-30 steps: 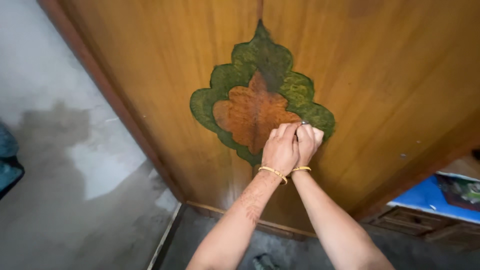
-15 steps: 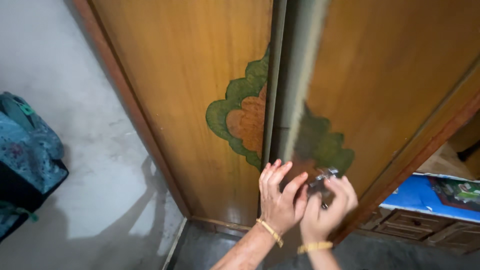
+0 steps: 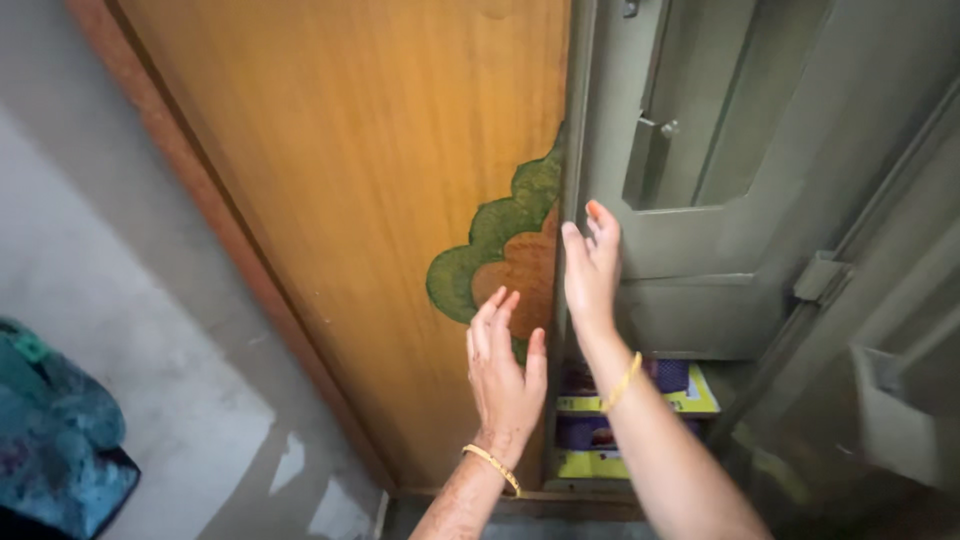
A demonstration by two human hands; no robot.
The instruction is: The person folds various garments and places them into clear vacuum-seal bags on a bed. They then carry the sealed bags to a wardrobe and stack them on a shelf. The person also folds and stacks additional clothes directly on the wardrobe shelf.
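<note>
The top and right side of a tall cupboard are running out of the head view, and the grey metal interior point(image 3: 720, 250) at right is sitting in dim light, so its inner fittings are hard to make out. Low inside, stacked yellow and purple boxes point(image 3: 640, 420) are showing only partly behind the right forearm. At lower left, a blue-green patterned bag point(image 3: 55, 450) is being cut off by the edge.

The left hand point(image 3: 508, 380) is hovering open and empty, fingers straight, in front of the wooden door point(image 3: 370, 200) near its green and orange leaf inlay point(image 3: 505, 255). The right hand point(image 3: 592, 270) is also spread open, holding nothing, and seems to be touching the door's edge.
</note>
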